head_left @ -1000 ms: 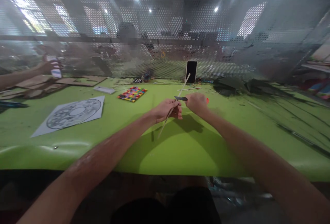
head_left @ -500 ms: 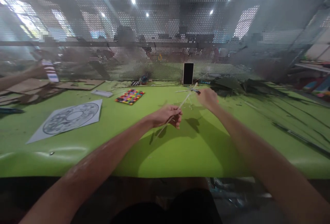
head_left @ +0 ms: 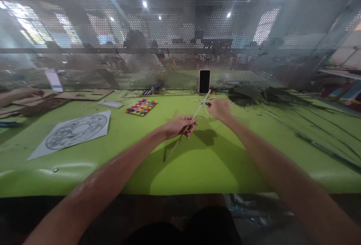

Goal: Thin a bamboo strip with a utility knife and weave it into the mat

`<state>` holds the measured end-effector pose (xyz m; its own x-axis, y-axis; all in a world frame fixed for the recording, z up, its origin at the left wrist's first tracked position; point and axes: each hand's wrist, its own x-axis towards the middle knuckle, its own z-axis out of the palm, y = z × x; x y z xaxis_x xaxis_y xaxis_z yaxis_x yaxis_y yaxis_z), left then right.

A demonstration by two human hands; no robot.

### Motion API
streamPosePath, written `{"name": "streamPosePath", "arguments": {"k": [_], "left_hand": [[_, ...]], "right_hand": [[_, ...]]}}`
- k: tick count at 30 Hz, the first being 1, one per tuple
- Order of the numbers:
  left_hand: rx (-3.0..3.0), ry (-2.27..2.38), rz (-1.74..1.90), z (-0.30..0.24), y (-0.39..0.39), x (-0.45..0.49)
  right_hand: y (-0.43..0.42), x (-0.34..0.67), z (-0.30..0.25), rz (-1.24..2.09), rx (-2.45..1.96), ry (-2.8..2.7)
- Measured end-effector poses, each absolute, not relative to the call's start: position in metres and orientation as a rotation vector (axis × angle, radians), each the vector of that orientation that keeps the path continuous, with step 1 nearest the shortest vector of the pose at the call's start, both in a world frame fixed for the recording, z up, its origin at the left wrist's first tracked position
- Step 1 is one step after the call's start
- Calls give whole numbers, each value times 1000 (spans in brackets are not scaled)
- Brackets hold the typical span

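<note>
My left hand [head_left: 180, 125] is closed around a long thin pale stick [head_left: 172, 150] that slants from lower left up to the right above the green table [head_left: 203, 162]. My right hand [head_left: 220, 109] is closed on a small knife [head_left: 205, 103] with a dark blade and an orange-red handle, its blade lying against the upper part of the stick. Both hands hover over the middle of the table.
A printed sheet with a round pattern [head_left: 73, 131] lies at left, a multicoloured woven mat [head_left: 141, 106] beyond it. A phone [head_left: 204, 81] stands against the perforated screen. Cardboard pieces [head_left: 81, 95] and another person's arm [head_left: 17, 95] are far left; dark leaves [head_left: 254, 94] and strips at right.
My right hand slid the knife up along the stick away from my left hand, then drew slightly back. The other person's hand at far left lowered.
</note>
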<state>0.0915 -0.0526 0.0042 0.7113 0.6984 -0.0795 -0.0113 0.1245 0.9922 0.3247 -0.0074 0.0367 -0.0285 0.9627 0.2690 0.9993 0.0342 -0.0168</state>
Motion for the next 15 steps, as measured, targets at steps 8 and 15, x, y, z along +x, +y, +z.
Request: {"name": "streamPosePath", "arguments": {"k": [8, 15], "left_hand": [[1393, 616, 533, 7, -58, 93], [1419, 600, 517, 10, -57, 89]], "right_hand": [[-4, 345, 37, -287, -2166, -1938], [2, 356, 38, -233, -2216, -1819]]}}
